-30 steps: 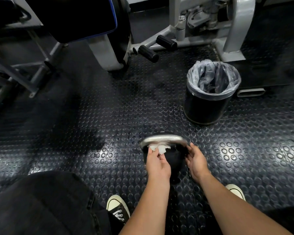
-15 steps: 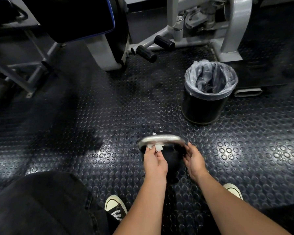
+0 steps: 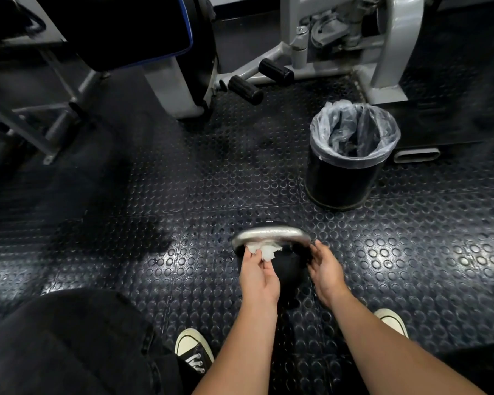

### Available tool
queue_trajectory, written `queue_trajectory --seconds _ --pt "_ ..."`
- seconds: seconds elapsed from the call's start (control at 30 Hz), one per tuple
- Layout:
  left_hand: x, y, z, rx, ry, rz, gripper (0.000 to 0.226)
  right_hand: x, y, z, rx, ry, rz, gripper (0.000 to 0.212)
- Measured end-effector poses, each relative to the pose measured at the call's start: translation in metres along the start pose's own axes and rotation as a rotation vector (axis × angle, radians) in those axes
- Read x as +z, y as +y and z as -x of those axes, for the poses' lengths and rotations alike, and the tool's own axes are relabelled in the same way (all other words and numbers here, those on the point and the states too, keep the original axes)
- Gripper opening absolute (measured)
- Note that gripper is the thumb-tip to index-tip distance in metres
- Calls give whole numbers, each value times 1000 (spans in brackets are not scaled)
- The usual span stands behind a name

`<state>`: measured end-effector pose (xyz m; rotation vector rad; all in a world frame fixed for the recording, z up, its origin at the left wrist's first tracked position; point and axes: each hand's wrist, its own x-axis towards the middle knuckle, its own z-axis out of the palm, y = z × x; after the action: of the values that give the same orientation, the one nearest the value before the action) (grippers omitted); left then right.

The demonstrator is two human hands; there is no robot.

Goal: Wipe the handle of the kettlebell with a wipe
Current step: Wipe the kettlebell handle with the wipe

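Now wipe [image 3: 264, 250] pinched in left hand [image 3: 258, 276] under kettlebell handle [image 3: 271, 234]; right hand [image 3: 325, 270] loosely open beside it.

Kettlebell [image 3: 287, 269] sits on the floor [image 3: 154, 223] right in front of my feet. Bin [image 3: 345, 178] is behind it, off right, with the gym machine [image 3: 388, 52] further back.

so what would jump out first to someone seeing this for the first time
Two bare arms reach down the middle to a black kettlebell on the studded rubber floor; its silver handle catches the light. The left hand pinches a white wipe against the handle's underside, while the right hand touches the handle's right end. Behind and to the right stands a black bin with a clear liner.
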<state>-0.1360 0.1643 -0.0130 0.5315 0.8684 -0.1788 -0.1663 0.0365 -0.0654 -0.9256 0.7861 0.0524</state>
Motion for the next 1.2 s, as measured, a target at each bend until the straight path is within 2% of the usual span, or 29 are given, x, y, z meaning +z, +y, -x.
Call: queue_trajectory --seconds 0.1,0.33,0.67,0.93,1.1,1.2 --pt "5 0 -5 -12 -7 -4 27 0 -1 2 -3 -5 -8 24" --pt "3 6 -2 9 -19 -61 37 2 -2 4 -12 -23 6 25" --pt "2 10 -9 -19 -16 -85 29 1 -2 4 -13 -23 -21 25" --pt "-1 8 -7 1 -13 -112 39 1 -2 4 -13 -27 -18 25" --pt "-1 5 -1 -9 45 -128 37 0 -1 2 -2 -20 -19 25" --pt "-4 5 -3 16 28 -116 39 2 -1 4 -9 -22 -14 25"
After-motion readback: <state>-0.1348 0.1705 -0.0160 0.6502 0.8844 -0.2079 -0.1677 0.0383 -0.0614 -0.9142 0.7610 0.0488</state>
